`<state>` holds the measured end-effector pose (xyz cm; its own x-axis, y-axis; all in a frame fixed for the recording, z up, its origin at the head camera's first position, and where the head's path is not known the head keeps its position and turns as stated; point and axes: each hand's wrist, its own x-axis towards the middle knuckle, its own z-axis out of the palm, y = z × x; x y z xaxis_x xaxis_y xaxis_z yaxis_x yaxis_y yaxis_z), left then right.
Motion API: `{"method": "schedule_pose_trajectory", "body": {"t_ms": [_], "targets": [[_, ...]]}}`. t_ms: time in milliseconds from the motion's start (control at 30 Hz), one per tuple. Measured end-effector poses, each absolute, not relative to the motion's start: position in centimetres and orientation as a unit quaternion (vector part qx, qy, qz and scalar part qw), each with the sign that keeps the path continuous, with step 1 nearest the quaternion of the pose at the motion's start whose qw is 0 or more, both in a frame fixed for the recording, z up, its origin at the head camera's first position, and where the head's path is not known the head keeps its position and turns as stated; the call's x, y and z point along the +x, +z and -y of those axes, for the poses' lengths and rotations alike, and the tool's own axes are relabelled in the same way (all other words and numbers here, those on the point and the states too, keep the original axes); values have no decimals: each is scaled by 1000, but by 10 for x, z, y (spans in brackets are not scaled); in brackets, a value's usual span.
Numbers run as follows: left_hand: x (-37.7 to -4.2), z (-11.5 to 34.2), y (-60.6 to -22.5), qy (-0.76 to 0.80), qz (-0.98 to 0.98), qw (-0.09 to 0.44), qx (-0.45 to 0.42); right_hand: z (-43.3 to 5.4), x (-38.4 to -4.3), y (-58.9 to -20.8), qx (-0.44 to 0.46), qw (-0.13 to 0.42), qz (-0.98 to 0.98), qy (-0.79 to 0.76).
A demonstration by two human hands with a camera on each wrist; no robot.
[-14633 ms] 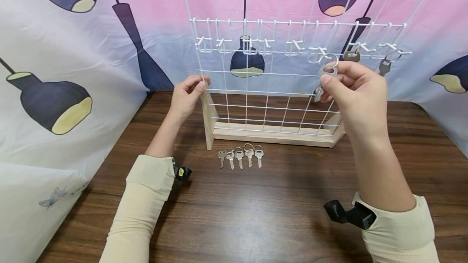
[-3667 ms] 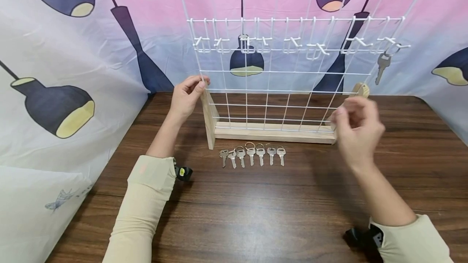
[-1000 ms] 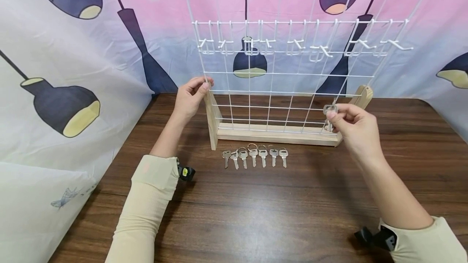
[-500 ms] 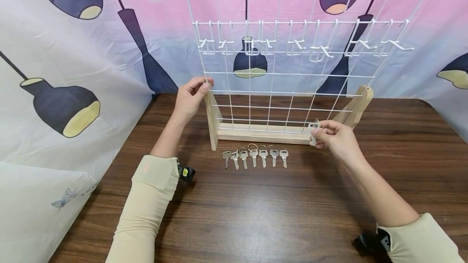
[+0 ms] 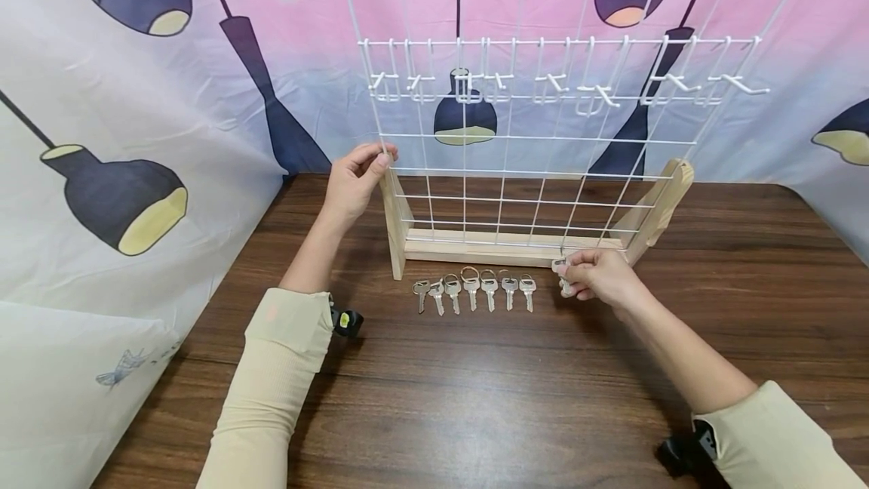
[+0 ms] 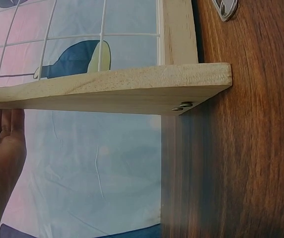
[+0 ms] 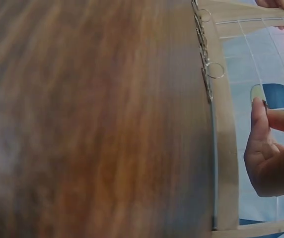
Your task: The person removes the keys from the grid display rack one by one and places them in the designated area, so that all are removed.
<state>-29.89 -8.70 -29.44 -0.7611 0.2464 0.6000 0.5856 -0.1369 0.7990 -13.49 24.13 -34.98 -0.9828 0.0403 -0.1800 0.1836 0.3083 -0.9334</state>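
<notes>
In the head view my right hand pinches a silver key between thumb and fingers, low in front of the rack's base. The right wrist view shows the thumb and finger pressed together, with the key mostly hidden. Left of it, several silver keys with rings lie in a row on the table. My left hand grips the top of the left wooden side piece of a white wire grid rack. From the left wrist, its fingers show against the wood.
White wire hooks hang in a line across the grid, with no keys on them. A pale wooden base and right side piece support the rack on the brown table. Patterned cloth stands behind and at the sides.
My right hand has come down and left with the key, from beside the grid's right end to near the row. Keys earlier on the right hooks are gone; the row has grown rightward. Left hand stays.
</notes>
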Motion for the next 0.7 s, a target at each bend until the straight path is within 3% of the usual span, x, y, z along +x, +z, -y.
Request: {"method": "schedule_pose_trajectory", "body": {"t_ms": [333,700], "targets": [[-280,85,-277,-678,652,119,-318,-238,-139,-362,95,122,-795,-587],[-278,85,-277,-675,653,120,-321,-234,-141,-374,95,125,-819,-552]]}}
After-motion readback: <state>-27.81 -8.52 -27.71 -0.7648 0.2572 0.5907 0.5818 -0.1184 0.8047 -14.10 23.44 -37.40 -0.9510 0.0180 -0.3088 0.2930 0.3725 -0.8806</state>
